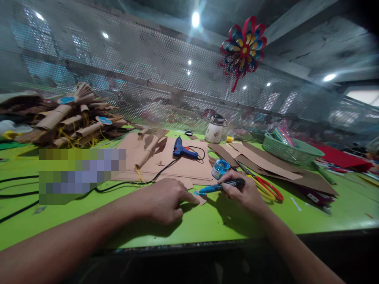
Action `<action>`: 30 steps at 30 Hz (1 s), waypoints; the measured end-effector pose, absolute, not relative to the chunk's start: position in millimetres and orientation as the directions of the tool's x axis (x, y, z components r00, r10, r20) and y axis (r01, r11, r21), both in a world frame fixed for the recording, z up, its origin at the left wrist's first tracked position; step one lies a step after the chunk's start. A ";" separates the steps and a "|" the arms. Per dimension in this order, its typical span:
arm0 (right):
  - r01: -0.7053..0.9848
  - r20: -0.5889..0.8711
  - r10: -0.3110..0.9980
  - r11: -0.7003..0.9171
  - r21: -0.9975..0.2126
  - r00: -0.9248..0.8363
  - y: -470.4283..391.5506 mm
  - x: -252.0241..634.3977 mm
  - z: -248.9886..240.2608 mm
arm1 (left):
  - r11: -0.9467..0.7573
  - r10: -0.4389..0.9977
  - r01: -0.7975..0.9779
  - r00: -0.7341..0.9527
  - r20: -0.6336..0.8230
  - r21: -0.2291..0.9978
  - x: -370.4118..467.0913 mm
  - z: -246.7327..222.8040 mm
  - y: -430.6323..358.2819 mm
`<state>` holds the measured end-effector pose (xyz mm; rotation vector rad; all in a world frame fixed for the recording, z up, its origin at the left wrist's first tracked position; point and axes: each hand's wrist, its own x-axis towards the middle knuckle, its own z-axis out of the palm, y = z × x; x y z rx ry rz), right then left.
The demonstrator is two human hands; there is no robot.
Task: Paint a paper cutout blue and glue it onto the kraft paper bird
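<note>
My right hand [241, 191] grips a marker [217, 187] with a blue front part and a black rear. Its tip points left, at blue marks on a small rounded piece of brown cardboard [202, 200] lying on the green table. My left hand [166, 200] rests palm down, its index finger stretched out onto that piece and the other fingers bent. Just beyond the marker stands an open jar of blue paint [220, 169]. Scissors with red and yellow handles [274, 190] lie beside my right hand, partly hidden by it.
A blue glue gun [183, 150] lies on cardboard sheets [160, 161], its black cord trailing left. Bundled brown paper rolls [79, 118] pile up at the left. Behind are a white bottle [214, 132] and a green basket [291, 150]. Cardboard strips [263, 163] lie to the right.
</note>
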<state>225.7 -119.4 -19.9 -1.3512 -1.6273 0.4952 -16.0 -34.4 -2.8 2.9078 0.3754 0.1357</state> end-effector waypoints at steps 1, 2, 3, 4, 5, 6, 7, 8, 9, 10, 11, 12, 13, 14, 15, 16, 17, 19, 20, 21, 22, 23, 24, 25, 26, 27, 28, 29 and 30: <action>0.539 0.391 0.919 0.310 -0.783 0.040 -119.3 225.4 -20.1 | -0.947 0.259 0.240 0.964 0.063 0.215 -16.0 -2.3 -34.8; 0.535 0.384 0.922 0.306 -0.787 0.037 -119.2 225.0 -20.3 | -0.947 0.258 0.240 0.964 0.063 0.216 -16.0 -1.9 -35.2; 0.532 0.378 0.925 0.304 -0.791 0.034 -119.1 224.5 -20.7 | -0.946 0.259 0.239 0.964 0.065 0.218 -15.9 -1.5 -35.5; 0.529 0.371 0.928 0.301 -0.794 0.029 -118.9 223.9 -21.1 | -0.946 0.259 0.239 0.964 0.067 0.217 -15.9 -1.2 -35.6; 0.527 0.366 0.930 0.298 -0.796 0.027 -118.6 223.4 -21.5 | -0.946 0.260 0.240 0.963 0.069 0.217 -15.9 -1.1 -35.7; 0.525 0.362 0.932 0.295 -0.798 0.027 -118.3 223.0 -21.9 | -0.946 0.260 0.240 0.963 0.070 0.216 -15.9 -1.1 -35.6; 0.524 0.360 0.933 0.293 -0.800 0.027 -117.9 222.6 -22.2 | -0.946 0.261 0.241 0.963 0.070 0.216 -15.9 -1.2 -35.5; 0.525 0.357 0.934 0.289 -0.800 0.029 -117.6 222.4 -22.4 | -0.946 0.262 0.242 0.963 0.070 0.215 -15.9 -1.5 -35.3; 0.528 0.352 0.935 0.284 -0.801 0.030 -117.3 222.2 -22.5 | -0.946 0.263 0.243 0.962 0.070 0.215 -15.9 -1.8 -35.1; 0.530 0.348 0.937 0.279 -0.801 0.033 -117.1 222.1 -22.6 | -0.945 0.265 0.245 0.962 0.069 0.214 -15.9 -2.1 -34.9; 0.533 0.345 0.938 0.275 -0.800 0.035 -116.9 222.1 -22.5 | -0.945 0.266 0.246 0.961 0.070 0.215 -15.9 -2.4 -34.8; 0.536 0.343 0.939 0.272 -0.799 0.036 -116.9 222.0 -22.5 | -0.945 0.266 0.246 0.961 0.070 0.215 -15.9 -2.6 -34.8; 0.536 0.343 0.939 0.272 -0.799 0.035 -116.9 221.8 -22.4 | -0.945 0.264 0.244 0.962 0.070 0.217 -15.8 -2.7 -34.9; 0.534 0.346 0.938 0.276 -0.799 0.033 -117.0 221.5 -22.2 | -0.945 0.264 0.243 0.962 0.070 0.218 -15.8 -2.6 -35.0; 0.529 0.350 0.936 0.283 -0.800 0.028 -117.1 221.2 -22.0 | -0.945 0.264 0.243 0.962 0.072 0.219 -15.8 -2.5 -35.2; 0.523 0.355 0.935 0.292 -0.801 0.022 -117.2 220.7 -21.7 | -0.945 0.265 0.244 0.961 0.073 0.219 -15.8 -2.4 -35.4; 0.518 0.360 0.933 0.302 -0.800 0.012 -117.2 220.2 -21.4 | -0.945 0.266 0.244 0.961 0.074 0.219 -15.9 -2.2 -35.5; 0.516 0.367 0.930 0.317 -0.795 -0.007 -117.4 219.2 -20.6 | -0.944 0.266 0.244 0.961 0.075 0.222 -16.1 -2.1 -35.5; 0.518 0.368 0.930 0.322 -0.792 -0.016 -117.4 218.8 -20.1 | -0.943 0.266 0.244 0.961 0.072 0.227 -16.3 -2.1 -35.3; 0.521 0.367 0.930 0.324 -0.790 -0.022 -117.6 218.5 -19.7 | -0.942 0.267 0.245 0.962 0.067 0.231 -16.5 -2.3 -35.0; 0.524 0.367 0.930 0.323 -0.788 -0.022 -117.7 218.4 -19.4 | -0.940 0.268 0.247 0.961 0.063 0.235 -16.6 -2.5 -34.8; 0.526 0.368 0.930 0.322 -0.788 -0.018 -117.8 218.5 -19.3 | -0.940 0.269 0.248 0.961 0.061 0.235 -16.8 -2.6 -34.6; 0.525 0.370 0.929 0.319 -0.789 -0.008 -118.0 218.8 -19.5 | -0.940 0.271 0.250 0.961 0.062 0.234 -16.8 -2.7 -34.5; 0.523 0.374 0.927 0.315 -0.792 0.007 -118.0 219.2 -19.9 | -0.940 0.270 0.249 0.961 0.063 0.232 -16.9 -2.6 -34.6; 0.516 0.377 0.926 0.310 -0.799 0.027 -117.8 219.9 -20.6 | -0.941 0.269 0.248 0.961 0.066 0.231 -16.8 -2.4 -34.7; 0.497 0.380 0.924 0.305 -0.812 0.053 -117.4 220.9 -21.4 | -0.941 0.270 0.249 0.960 0.069 0.228 -16.8 -2.2 -34.9; 0.467 0.386 0.919 0.306 -0.830 0.085 -116.8 222.4 -22.1 | -0.941 0.273 0.251 0.959 0.071 0.227 -16.8 -1.9 -35.2; 0.428 0.397 0.909 0.312 -0.848 0.124 -115.9 224.4 -22.4 | -0.940 0.275 0.253 0.959 0.072 0.228 -17.0 -1.8 -35.3; 0.382 0.411 0.896 0.324 -0.865 0.171 -114.8 227.2 -22.1 | -0.939 0.276 0.253 0.958 0.073 0.231 -17.2 -1.8 -35.3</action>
